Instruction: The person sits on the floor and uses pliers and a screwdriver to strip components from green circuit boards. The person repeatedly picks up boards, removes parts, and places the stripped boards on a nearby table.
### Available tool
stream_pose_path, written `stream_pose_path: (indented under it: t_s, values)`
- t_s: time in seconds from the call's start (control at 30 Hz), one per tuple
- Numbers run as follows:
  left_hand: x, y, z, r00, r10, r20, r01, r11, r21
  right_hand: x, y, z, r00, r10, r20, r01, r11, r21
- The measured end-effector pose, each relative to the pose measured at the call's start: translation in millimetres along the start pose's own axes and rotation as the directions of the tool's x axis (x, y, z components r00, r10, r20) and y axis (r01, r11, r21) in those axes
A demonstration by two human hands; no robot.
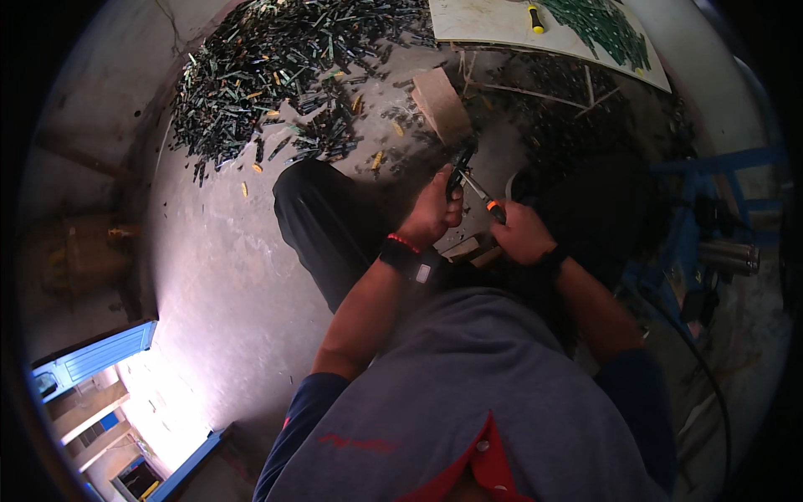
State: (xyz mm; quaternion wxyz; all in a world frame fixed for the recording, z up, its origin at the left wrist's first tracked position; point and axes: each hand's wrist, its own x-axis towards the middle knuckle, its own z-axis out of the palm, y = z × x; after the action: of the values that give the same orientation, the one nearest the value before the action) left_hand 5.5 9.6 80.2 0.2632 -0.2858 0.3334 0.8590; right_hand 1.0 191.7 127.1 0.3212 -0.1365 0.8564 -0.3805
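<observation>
Nearest the camera is the person's grey top with a red collar (489, 464), and both forearms reach forward from it over black trousers (326, 222). The left hand (431, 213), with a red band and a dark watch (410, 259) at the wrist, is curled shut around a small dark part (458, 167) held up in front of the knees. The right hand (520, 234) is wrapped tight around the orange-collared handle of a screwdriver (483, 199), whose shaft slants up and left to meet the dark part (whether the tip is seated in it cannot be told). Just past the hands lies a tan block (442, 105) on the grey floor (226, 276). Farther off, a wide heap of dark green strips (268, 67) covers the floor at left. Farthest away a pale board (493, 25) carries more green strips and a yellow-handled tool (534, 18).
</observation>
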Motion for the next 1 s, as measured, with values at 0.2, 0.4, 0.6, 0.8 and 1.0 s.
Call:
stream_pose_path:
  t_s: [0.2,0.4,0.6,0.8,1.0]
  values:
    - [0,-9,-8,0.988,0.150,0.047,-0.155,0.980,0.124,0,-6,-5,0.953,-0.147,-0.264,-0.032,0.818,-0.574]
    - [-1,-2,-3,0.996,0.082,-0.035,-0.082,0.997,-0.016,5,3,9,0.765,-0.102,0.636,-0.612,0.190,0.768]
    - [-3,3,1,0.993,0.088,-0.076,-0.095,0.990,-0.106,7,-9,19,0.807,-0.177,0.564,-0.503,0.294,0.813]
    - [1,-14,-9,0.981,0.180,0.073,-0.190,0.967,0.170,18,33,-4,0.929,-0.364,-0.067,0.274,0.796,-0.540]
    - [7,-12,-15,0.989,0.133,0.070,-0.136,0.990,0.046,17,26,-8,0.980,-0.172,0.103,0.195,0.938,-0.285]
